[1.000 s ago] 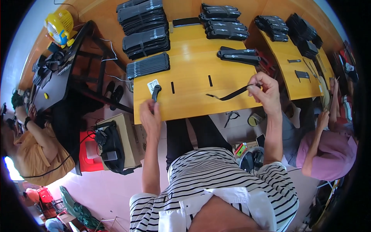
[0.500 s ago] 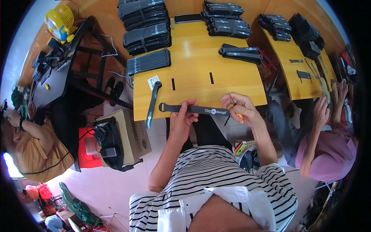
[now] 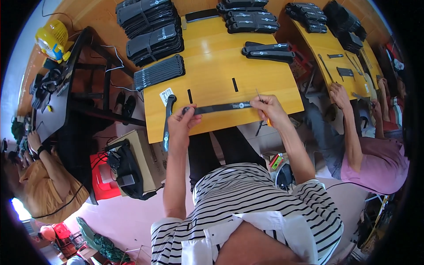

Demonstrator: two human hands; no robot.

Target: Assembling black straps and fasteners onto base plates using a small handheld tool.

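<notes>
Black strap (image 3: 219,107), long axis left-to-right

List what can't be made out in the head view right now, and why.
All in the head view:
- Right end of the held black strap: covered by the right hand.
- Exact kind of orange-handled tool: mostly hidden by the same hand.
- Far end of the upper-left strap pile: cut off by the upper edge.
- Print on the white label: too small.

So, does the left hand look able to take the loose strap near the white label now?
Probably yes: the loose strap lies close beside the left hand with nothing visible between, though it grips another strap.
</notes>
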